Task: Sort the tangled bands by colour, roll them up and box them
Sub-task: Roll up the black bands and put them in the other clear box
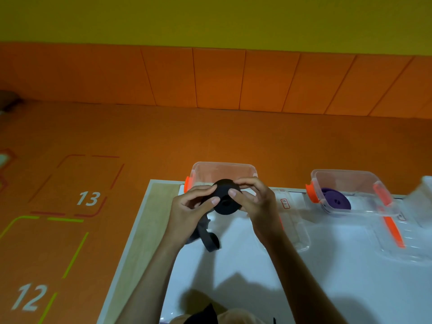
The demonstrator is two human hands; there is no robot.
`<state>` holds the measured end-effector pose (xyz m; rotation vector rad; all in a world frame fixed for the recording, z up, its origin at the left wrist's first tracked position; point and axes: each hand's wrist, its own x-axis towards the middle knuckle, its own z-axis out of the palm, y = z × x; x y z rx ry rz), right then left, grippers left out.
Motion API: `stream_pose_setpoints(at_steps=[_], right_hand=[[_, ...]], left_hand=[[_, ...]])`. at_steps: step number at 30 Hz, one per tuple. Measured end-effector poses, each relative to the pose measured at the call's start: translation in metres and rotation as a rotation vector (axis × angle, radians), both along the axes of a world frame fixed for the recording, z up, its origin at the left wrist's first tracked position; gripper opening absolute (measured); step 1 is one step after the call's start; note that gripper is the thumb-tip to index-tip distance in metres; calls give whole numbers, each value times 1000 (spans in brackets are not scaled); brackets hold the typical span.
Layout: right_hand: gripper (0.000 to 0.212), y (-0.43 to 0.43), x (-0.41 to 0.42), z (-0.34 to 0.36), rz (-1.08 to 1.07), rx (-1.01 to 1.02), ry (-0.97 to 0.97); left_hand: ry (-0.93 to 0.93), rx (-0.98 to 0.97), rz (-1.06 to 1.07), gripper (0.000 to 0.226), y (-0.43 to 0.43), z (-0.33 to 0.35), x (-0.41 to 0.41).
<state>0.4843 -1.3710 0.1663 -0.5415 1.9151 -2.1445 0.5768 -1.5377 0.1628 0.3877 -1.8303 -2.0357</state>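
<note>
Left hand [189, 206] and right hand [254, 202] both pinch a black disc-shaped rolled band [225, 203], loose tail [207, 238] at 7 o'clock; white floor numerals "13" [88, 198], "12" [29, 298] at 9 o'clock.

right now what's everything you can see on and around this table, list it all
black band roll: one, black, held above the table's far side, loose tail hanging to the tabletop
purple band roll: one, purple, inside the right-hand clear box
clear boxes: two, transparent with orange latches, along the table's far edge
clear lids: two, transparent, flat on the table near the boxes
blurred clear container: one, transparent, right edge of view
table: one, white top with pale wood edge
floor: orange, marked bays numbered 13 and 12
hands: two, left hand and right hand, both pinching the black band roll
</note>
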Motion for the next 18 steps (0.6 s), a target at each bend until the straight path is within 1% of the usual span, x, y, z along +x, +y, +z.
stream_pose_setpoints(at_steps=[3, 6, 9, 11, 13, 15, 18], right_hand=[[16, 2, -1, -1, 59, 8, 26], [24, 4, -4, -1, 33, 74, 38], [22, 6, -4, -1, 0, 98, 52], [20, 6, -3, 0, -5, 61, 27], [23, 6, -2, 1, 11, 45, 3], [22, 5, -2, 3, 64, 43, -7], [19, 3, -3, 7, 82, 64, 22]], left_hand=[[58, -117, 26, 27, -2, 4, -2], [40, -203, 69, 25, -1, 3, -3], [19, -189, 28, 23, 0, 0, -1], [17, -196, -37, 32, -2, 1, 1], [32, -177, -93, 39, -5, 5, 3], [43, -148, -70, 38, -6, 7, 2], [48, -155, 62, 36, -3, 8, 2]])
